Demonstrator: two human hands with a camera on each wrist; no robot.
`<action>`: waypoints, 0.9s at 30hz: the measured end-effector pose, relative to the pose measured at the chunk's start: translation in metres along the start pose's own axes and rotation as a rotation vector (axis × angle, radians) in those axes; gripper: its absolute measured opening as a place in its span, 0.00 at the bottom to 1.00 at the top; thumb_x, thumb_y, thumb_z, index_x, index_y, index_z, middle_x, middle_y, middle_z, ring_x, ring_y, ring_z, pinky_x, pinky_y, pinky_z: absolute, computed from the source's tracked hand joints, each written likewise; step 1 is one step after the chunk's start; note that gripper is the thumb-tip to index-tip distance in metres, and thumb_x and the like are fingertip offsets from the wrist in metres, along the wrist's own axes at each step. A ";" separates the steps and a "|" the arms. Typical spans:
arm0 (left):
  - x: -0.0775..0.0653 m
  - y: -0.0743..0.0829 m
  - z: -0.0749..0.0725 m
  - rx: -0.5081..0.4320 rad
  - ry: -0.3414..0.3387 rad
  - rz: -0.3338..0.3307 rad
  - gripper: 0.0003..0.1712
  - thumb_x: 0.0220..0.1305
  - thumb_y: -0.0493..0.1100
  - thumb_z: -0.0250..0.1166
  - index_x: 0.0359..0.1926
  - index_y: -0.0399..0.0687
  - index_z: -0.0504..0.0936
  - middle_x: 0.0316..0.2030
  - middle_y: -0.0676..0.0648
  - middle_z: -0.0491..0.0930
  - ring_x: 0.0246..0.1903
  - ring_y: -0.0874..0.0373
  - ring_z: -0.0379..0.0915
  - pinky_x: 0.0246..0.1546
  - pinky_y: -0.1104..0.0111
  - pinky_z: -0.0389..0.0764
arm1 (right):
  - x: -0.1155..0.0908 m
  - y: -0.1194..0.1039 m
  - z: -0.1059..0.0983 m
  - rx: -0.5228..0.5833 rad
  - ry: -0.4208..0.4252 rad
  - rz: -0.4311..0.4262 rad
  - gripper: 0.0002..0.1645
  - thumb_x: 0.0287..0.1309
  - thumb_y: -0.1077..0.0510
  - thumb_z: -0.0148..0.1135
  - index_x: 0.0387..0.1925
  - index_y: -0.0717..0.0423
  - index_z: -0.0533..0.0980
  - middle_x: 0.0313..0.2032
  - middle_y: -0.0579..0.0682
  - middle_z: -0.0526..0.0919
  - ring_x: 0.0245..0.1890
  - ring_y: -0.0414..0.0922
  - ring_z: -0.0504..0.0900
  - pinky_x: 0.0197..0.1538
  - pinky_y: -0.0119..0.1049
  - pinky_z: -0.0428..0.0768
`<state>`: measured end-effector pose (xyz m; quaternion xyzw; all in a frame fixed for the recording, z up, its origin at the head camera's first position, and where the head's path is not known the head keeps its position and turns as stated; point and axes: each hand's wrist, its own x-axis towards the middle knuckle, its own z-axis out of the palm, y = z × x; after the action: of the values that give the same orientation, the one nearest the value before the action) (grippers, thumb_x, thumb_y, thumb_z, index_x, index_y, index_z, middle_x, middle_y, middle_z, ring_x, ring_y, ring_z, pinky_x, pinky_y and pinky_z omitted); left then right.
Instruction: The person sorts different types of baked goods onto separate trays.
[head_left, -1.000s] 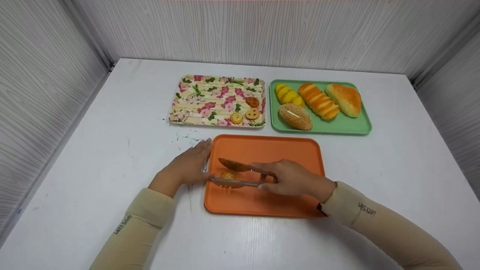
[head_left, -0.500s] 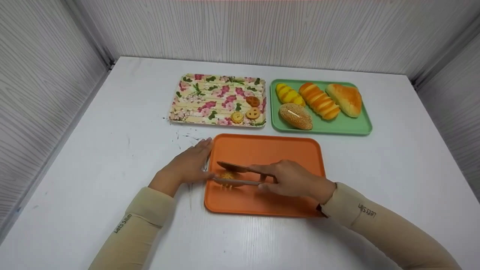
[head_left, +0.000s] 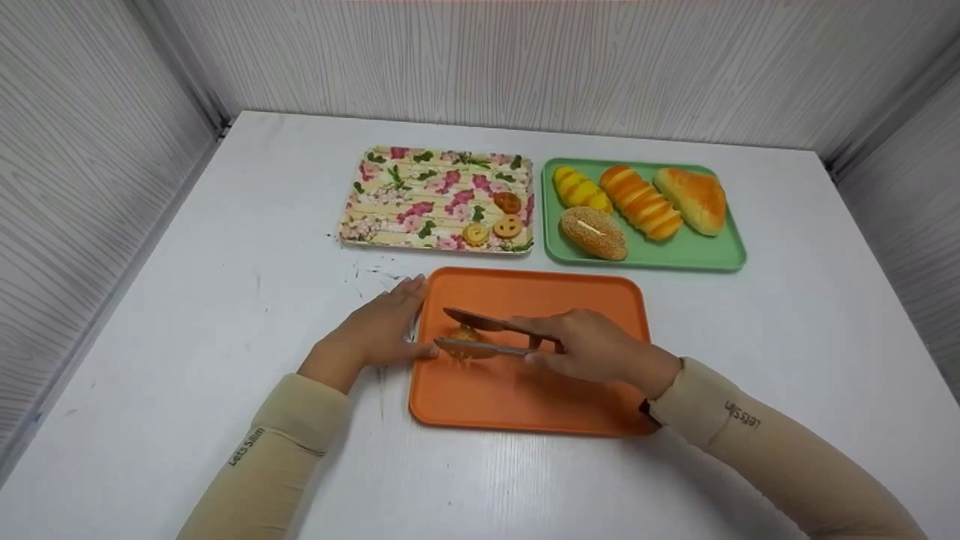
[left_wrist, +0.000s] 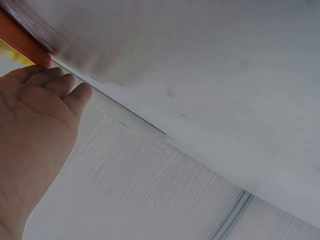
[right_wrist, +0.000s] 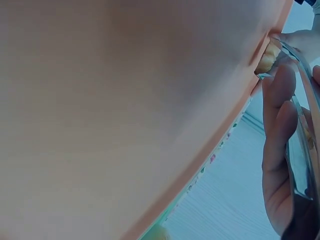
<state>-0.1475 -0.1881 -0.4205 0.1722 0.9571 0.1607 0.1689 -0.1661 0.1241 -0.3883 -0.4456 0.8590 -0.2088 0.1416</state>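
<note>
My right hand (head_left: 596,346) grips metal tongs (head_left: 484,349) over the left half of an orange tray (head_left: 525,405). Between the tong blades sits a small golden biscuit (head_left: 465,333), partly hidden by the lower blade. From the right wrist, the biscuit (right_wrist: 268,57) shows at the tong tips, with the curled fingers (right_wrist: 277,145) around the tongs. My left hand (head_left: 375,324) rests along the tray's left edge, its thumb at the rim. In the left wrist view, the left hand's fingers (left_wrist: 60,82) extend, fairly straight, to the orange tray's edge (left_wrist: 25,37).
Behind stands a floral tray (head_left: 405,206) with three small biscuits (head_left: 507,226) in its near right corner. Beside it, a green tray (head_left: 705,253) bears several breads (head_left: 640,202). Wood-patterned walls (head_left: 487,67) border the white table (head_left: 247,315).
My right hand has moved the tongs slightly away from me and to the right, and the biscuit has shifted with them. My left hand stays at the tray's edge.
</note>
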 end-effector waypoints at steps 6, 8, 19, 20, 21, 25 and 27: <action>0.001 0.001 -0.001 0.014 -0.004 0.005 0.60 0.57 0.67 0.62 0.74 0.40 0.41 0.74 0.44 0.38 0.72 0.50 0.33 0.69 0.55 0.45 | 0.005 0.006 -0.011 0.000 0.035 0.018 0.34 0.63 0.49 0.61 0.69 0.44 0.64 0.35 0.39 0.82 0.20 0.36 0.73 0.25 0.33 0.75; 0.002 0.001 0.000 0.020 -0.008 0.004 0.60 0.58 0.66 0.62 0.74 0.39 0.41 0.74 0.44 0.38 0.72 0.50 0.33 0.69 0.54 0.46 | 0.009 0.009 -0.015 0.006 0.045 0.027 0.35 0.63 0.50 0.61 0.70 0.42 0.63 0.36 0.39 0.82 0.20 0.36 0.74 0.25 0.33 0.75; 0.003 0.000 0.001 0.011 -0.004 -0.012 0.60 0.57 0.68 0.62 0.75 0.42 0.40 0.74 0.46 0.38 0.72 0.51 0.33 0.69 0.55 0.46 | 0.044 0.018 -0.038 -0.013 0.123 0.126 0.35 0.65 0.46 0.57 0.71 0.41 0.60 0.40 0.46 0.83 0.21 0.42 0.73 0.26 0.37 0.71; 0.003 0.000 0.001 0.010 -0.005 -0.011 0.60 0.57 0.68 0.62 0.75 0.41 0.40 0.74 0.45 0.38 0.72 0.51 0.33 0.69 0.55 0.46 | 0.048 0.018 -0.039 -0.012 0.127 0.135 0.35 0.65 0.45 0.56 0.71 0.42 0.60 0.40 0.47 0.83 0.21 0.43 0.73 0.27 0.38 0.71; 0.003 0.000 0.001 0.009 -0.005 -0.009 0.60 0.57 0.68 0.62 0.75 0.41 0.41 0.74 0.45 0.39 0.72 0.51 0.33 0.69 0.55 0.46 | 0.052 0.019 -0.040 -0.011 0.131 0.147 0.35 0.65 0.45 0.56 0.71 0.42 0.60 0.41 0.48 0.83 0.23 0.43 0.73 0.28 0.39 0.71; 0.002 0.000 0.000 0.010 -0.001 -0.001 0.60 0.58 0.66 0.62 0.75 0.40 0.40 0.74 0.44 0.39 0.72 0.50 0.34 0.69 0.55 0.46 | 0.069 0.021 -0.041 -0.009 0.144 0.194 0.35 0.65 0.44 0.56 0.71 0.43 0.60 0.43 0.49 0.83 0.26 0.44 0.75 0.32 0.40 0.71; 0.001 0.000 0.000 0.005 0.001 -0.002 0.60 0.58 0.66 0.62 0.75 0.40 0.41 0.74 0.44 0.39 0.72 0.50 0.34 0.69 0.55 0.47 | 0.078 0.022 -0.040 -0.003 0.149 0.218 0.35 0.65 0.44 0.56 0.71 0.42 0.60 0.42 0.50 0.83 0.25 0.46 0.74 0.32 0.40 0.70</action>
<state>-0.1485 -0.1872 -0.4211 0.1717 0.9577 0.1581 0.1682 -0.2422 0.0806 -0.3683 -0.3332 0.9107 -0.2235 0.0985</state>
